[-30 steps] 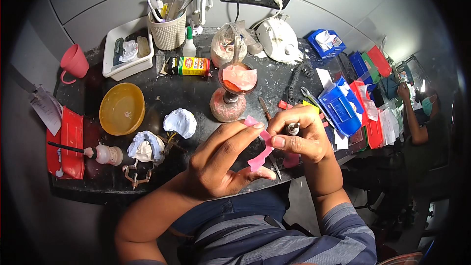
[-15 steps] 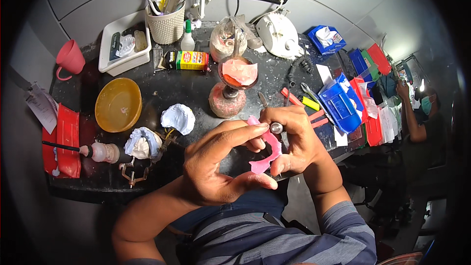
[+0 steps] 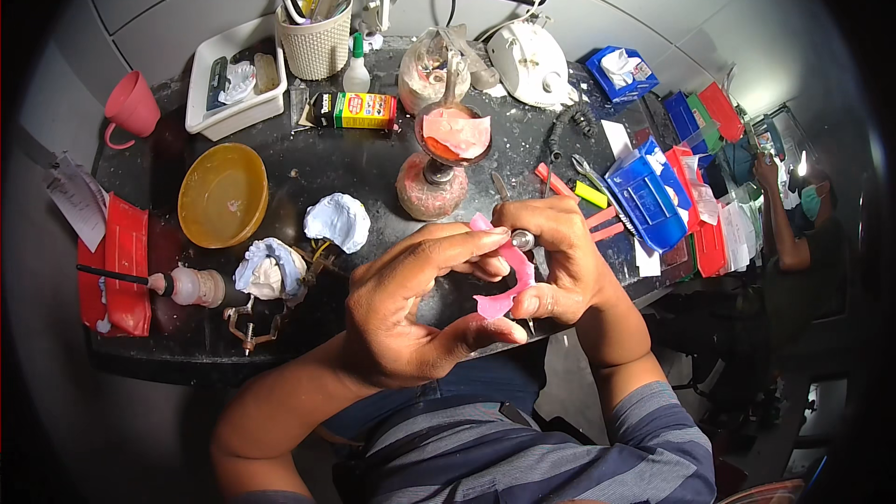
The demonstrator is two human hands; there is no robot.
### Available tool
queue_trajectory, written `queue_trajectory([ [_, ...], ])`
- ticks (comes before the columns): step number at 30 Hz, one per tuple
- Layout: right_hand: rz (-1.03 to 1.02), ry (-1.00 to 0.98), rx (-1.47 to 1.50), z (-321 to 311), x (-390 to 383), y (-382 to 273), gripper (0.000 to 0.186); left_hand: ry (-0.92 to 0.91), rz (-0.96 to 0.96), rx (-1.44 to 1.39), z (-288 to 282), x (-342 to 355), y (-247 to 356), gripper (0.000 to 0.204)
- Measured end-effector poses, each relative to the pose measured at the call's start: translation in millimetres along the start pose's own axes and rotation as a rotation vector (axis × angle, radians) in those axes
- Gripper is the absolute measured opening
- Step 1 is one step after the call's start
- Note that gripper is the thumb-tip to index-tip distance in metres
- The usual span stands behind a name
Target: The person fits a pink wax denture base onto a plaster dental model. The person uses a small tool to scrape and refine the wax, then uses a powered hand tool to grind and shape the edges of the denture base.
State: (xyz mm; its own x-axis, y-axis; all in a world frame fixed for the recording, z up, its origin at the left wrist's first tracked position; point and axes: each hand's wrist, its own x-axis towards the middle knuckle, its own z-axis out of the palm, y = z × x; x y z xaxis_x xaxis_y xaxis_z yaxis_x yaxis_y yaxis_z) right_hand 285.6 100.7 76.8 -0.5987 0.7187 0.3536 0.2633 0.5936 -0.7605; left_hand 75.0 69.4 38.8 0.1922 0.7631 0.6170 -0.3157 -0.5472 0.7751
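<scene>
Both hands hold a pink, horseshoe-shaped wax piece [image 3: 496, 305] above the bench's front edge. My left hand [image 3: 392, 313] curls around its open side, index fingertip at the upper end and thumb by the lower end. My right hand [image 3: 563, 257] pinches the outer curve with its thumb. A metal-handled tool [image 3: 523, 240] is also gripped in the right hand, its round end showing beside the wax; fingers hide most of it. Beyond the hands, a metal dish [image 3: 428, 151] with pink wax sheet [image 3: 457, 133] sits over a round, pink-smeared vessel [image 3: 432, 190].
Left of my hands lie a pale dental cast [image 3: 338, 222], another cast [image 3: 271, 268], a metal frame [image 3: 247, 329], a torch-like tool [image 3: 196, 287] and a yellow bowl [image 3: 193, 215]. Blue bins [image 3: 651, 210] and pliers [image 3: 590, 171] are at right. A masked person [image 3: 807, 215] is far right.
The view has shifted slightly. Both hands keep their grip on the wax, which is turned a little, and a thin tip now shows below my right thumb.
</scene>
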Motion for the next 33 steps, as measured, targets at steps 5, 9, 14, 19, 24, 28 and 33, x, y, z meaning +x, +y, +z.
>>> queue_trajectory([
  [5, -0.028, -0.001, -0.020, 0, 0, 1, 0.055, -0.004, 0.008, 0.014, -1, 0, 0, 0.061],
  [9, 0.002, -0.003, 0.011, 0, 0, 0, 0.055, 0.004, 0.007, 0.002, 0, 0, -2, 0.060],
  [14, -0.036, -0.022, -0.033, -3, 2, -1, 0.056, -0.006, 0.018, 0.036, -4, 2, -1, 0.060],
  [19, -0.092, 0.058, -0.186, -3, 4, -1, 0.057, -0.038, 0.041, 0.049, -10, 7, -5, 0.063],
  [24, -0.071, 0.080, -0.460, -3, 3, -7, 0.055, -0.149, 0.109, 0.283, -14, 15, 4, 0.064],
  [28, -0.085, 0.074, -0.485, 0, 4, -6, 0.054, -0.153, 0.091, 0.355, -14, 12, 3, 0.066],
  [33, -0.078, 0.081, -0.494, -1, 2, -3, 0.056, -0.136, 0.071, 0.385, -14, 10, 2, 0.067],
])
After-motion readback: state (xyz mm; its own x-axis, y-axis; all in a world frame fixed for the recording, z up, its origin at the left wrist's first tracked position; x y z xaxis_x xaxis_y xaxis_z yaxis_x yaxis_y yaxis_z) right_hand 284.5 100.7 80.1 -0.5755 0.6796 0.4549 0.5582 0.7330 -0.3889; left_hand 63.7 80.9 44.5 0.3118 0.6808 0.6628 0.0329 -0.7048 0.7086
